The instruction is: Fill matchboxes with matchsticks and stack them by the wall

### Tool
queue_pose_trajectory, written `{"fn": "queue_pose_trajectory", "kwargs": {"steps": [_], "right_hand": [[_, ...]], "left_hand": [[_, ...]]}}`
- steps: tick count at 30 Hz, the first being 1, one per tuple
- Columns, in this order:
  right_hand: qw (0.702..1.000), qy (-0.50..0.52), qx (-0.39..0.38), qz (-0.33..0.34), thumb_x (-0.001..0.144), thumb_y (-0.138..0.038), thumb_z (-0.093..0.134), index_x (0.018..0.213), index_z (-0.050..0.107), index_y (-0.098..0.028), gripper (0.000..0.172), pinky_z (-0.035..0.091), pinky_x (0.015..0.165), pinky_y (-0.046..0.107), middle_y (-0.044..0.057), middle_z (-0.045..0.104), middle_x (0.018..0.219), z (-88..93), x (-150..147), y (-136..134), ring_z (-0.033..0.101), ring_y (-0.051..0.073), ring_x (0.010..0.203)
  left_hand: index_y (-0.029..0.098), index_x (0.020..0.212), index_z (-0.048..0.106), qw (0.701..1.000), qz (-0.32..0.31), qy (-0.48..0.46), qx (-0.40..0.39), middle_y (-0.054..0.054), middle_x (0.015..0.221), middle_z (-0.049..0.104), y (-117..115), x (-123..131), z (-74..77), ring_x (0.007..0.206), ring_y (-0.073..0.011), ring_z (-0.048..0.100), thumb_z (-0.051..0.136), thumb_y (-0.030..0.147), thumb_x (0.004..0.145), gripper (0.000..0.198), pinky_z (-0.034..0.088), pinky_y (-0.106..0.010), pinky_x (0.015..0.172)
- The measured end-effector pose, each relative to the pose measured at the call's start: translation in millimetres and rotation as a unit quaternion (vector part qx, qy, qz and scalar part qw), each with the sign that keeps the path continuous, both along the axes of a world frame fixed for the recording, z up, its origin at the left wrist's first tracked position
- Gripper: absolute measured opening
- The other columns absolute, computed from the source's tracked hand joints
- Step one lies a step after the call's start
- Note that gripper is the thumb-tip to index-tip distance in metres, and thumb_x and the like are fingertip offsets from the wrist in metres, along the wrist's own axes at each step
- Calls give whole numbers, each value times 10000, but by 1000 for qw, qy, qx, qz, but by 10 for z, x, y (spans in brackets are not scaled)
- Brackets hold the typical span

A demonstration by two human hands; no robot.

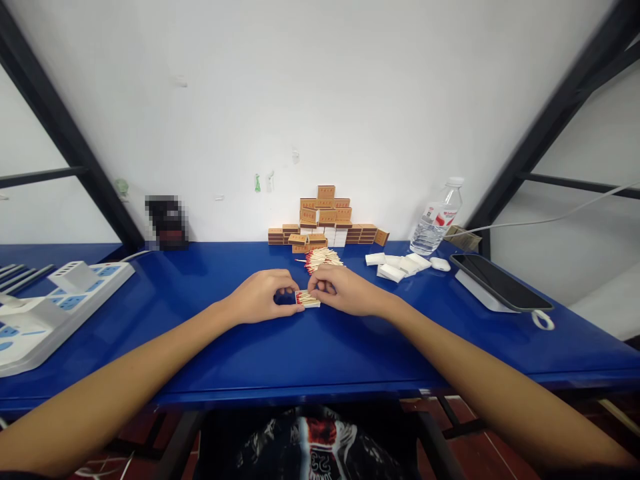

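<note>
A small white matchbox tray (311,304) with red-tipped matches in it lies on the blue table. My left hand (265,297) grips the tray's left end between thumb and fingers. Over its right end is my right hand (345,289), fingers curled together at the matches; whether a match is pinched there I cannot make out. Just behind my right hand sits a pile of loose matches (323,258), heads mostly to the left. Farther back, brown matchboxes (326,217) are stacked against the wall. White empty-looking trays (395,268) lie in a heap to the right.
A clear water bottle (436,220) and a white earphone case (440,265) stand at the back right. A phone (501,283) leans on a white stand nearby. At the left lies a white power strip (115,273). The blue table's (300,373) front edge runs near my body.
</note>
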State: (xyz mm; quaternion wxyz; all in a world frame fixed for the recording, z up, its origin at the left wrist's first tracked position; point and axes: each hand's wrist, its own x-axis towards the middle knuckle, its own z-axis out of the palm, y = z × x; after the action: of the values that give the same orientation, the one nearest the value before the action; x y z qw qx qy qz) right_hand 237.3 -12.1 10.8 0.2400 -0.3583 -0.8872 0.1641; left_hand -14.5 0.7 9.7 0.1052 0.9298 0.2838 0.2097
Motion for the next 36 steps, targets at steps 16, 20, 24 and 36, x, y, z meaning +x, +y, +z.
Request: {"fn": "queue_pose_trajectory", "kwargs": {"steps": [16,20,24,36], "right_hand": [[999,-51,-1,-7,957,-239,715,885,685,-167,105,377,682,278,25,634,839,72,5,-70,532,154,740],[998,-65,-22,-1,950,-180,700,904,711,-169,48,385,694,277,29,637,858,107,42,-66,547,156,754],[997,-68,-41,-7,976,-178,653,917,695,-169,73,383,679,277,37,647,868,94,56,-51,550,160,750],[996,-78,-50,-11,1027,-200,568,950,636,-173,106,428,751,300,78,681,991,105,55,-94,591,195,858]], "left_hand": [[208,1046,774,1000,-2,6,8,-36,946,707,7,1,-9,821,-174,654,735,481,925,301,492,-291,733],[205,1042,775,1000,-3,8,14,-37,941,708,10,2,-11,827,-178,650,736,496,923,316,491,-296,742],[201,1051,773,1000,-2,13,16,-38,948,715,12,1,-13,820,-180,648,744,487,919,317,484,-299,731],[199,1039,773,1000,-2,13,22,-38,945,719,14,7,0,808,-173,647,733,483,924,309,489,-303,724]]}}
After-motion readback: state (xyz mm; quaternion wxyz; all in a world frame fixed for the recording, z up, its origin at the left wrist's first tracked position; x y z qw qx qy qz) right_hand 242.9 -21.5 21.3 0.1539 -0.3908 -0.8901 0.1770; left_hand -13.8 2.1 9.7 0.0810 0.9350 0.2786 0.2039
